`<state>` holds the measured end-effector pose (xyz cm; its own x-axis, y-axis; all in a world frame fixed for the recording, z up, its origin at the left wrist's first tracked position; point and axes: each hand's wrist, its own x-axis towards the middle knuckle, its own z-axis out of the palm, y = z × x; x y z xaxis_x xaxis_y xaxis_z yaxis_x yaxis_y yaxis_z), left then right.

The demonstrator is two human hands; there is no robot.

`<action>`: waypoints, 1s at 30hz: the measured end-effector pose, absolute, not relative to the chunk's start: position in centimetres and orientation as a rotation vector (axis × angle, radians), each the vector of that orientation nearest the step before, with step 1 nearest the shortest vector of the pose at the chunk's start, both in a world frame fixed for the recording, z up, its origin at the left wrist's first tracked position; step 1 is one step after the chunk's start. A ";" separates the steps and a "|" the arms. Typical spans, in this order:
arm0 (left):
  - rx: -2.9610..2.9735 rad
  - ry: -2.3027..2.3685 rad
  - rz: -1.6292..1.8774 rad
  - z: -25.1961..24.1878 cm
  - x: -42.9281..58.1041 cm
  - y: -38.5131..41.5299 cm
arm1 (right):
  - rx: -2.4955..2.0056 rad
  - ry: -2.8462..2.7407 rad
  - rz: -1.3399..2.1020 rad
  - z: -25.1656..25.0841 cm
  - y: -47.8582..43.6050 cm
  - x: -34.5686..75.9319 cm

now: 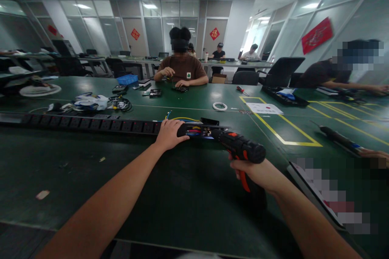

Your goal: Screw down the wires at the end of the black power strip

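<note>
My left hand (169, 134) rests on the right end of a long black power strip (79, 122) lying across the green table (170, 194), fingers curled over its top. My right hand (253, 172) grips a black and orange electric screwdriver (240, 147), its tip pointing left into the strip's open end (204, 130), where blue, yellow and red wires show.
A person in a brown shirt (181, 72) works across the table. Another person's arm (352, 79) reaches in at the right. A white tape roll (219, 106), a paper sheet (263, 108), a blue bin (127, 79), cables (121, 104) and a second screwdriver (340, 139) lie around.
</note>
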<state>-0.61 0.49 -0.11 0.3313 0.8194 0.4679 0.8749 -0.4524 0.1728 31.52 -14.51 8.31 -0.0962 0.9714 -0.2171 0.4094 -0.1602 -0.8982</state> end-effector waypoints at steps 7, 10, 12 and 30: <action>-2.473 -1.593 -0.761 0.0 -0.6 0.4 | -1.611 -1.523 1.239 8.2 -14.5 31.5; -2.471 -1.587 -0.765 0.0 -0.6 0.4 | -1.603 -1.529 1.246 8.2 -14.6 31.6; -2.470 -1.585 -0.768 -0.1 -0.6 0.5 | -1.607 -1.525 1.251 8.3 -14.6 31.6; -2.470 -1.581 -0.769 -0.1 -0.6 0.4 | -1.630 -1.485 1.252 8.3 -14.6 31.5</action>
